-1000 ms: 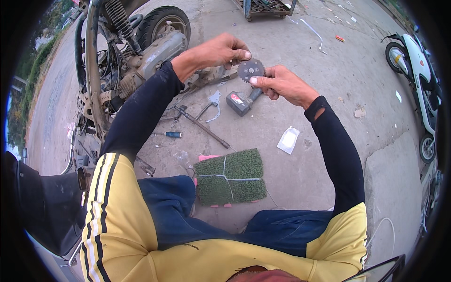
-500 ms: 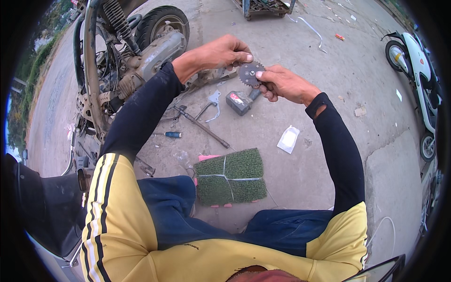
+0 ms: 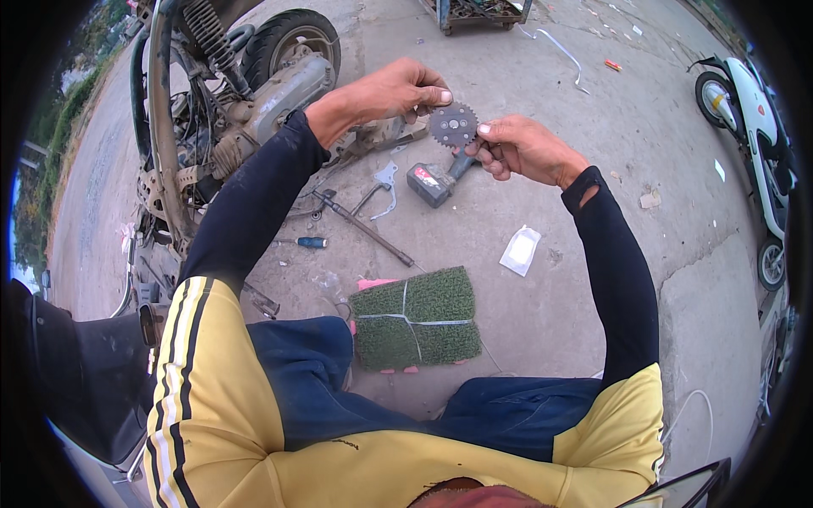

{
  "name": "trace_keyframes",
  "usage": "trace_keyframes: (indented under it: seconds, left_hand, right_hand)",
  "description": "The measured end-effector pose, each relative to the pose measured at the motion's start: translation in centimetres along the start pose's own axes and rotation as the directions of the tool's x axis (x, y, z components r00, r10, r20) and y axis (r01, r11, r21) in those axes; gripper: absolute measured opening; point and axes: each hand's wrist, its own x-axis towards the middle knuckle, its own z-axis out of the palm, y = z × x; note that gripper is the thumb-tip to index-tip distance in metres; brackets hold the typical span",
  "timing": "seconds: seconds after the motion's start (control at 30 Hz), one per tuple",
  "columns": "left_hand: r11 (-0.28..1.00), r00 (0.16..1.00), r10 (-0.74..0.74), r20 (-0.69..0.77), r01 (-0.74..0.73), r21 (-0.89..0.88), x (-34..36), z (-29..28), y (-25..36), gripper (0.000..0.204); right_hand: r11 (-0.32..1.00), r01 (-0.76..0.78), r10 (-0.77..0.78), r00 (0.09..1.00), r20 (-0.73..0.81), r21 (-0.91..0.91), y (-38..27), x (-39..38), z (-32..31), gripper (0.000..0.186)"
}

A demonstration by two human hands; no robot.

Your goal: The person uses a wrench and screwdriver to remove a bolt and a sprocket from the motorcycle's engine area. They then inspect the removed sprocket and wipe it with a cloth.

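Beyond both hands we find a wheeled cart (image 3: 484, 23), its tray holding a jumble of metal parts (image 3: 484, 8), too small to identify. On the near side of the right hand (image 3: 527, 148) lies a white packet (image 3: 519, 251); we cannot tell its contents. We observe the toothed disc (image 3: 455, 124) between the hands: the left hand (image 3: 396, 88) pinches its far edge, the right hand its right edge, thumb uppermost.

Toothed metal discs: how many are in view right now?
1: the toothed disc, held up between the left hand, at its upper edge, and the right hand, at its right edge. Others may be hidden from this view.
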Motion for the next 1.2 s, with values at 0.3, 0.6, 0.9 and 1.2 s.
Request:
trace_keyframes:
  seconds: [0.3,0.6,0.9,1.2]
  left_hand:
    - [0.999,0.998,0.001,-0.066,-0.003,-0.039,-0.1,-0.5,-0.5,0.032]
    - [0.996,0.994,-0.049,-0.101,0.040,-0.082,-0.4,-0.9,-1.1,0.033]
    - [0.981,0.991,-0.083,-0.106,0.063,-0.186,-1.5,-1.0,-0.7,0.031]
    - [0.958,0.993,-0.121,0.000,0.117,-0.263,-2.5,-1.9,-1.0,0.028]
  right_hand:
    - [0.999,0.033,-0.032,0.999,-0.019,0.029,0.5,1.0,0.0,0.035]
    - [0.999,0.040,-0.042,0.991,-0.124,-0.018,0.5,1.9,-0.1,0.032]
    - [0.994,0.083,-0.095,0.976,-0.198,-0.072,0.1,2.1,0.3,0.029]
    - [0.961,0.182,-0.240,0.923,-0.301,-0.207,-0.4,2.6,0.6,0.028]
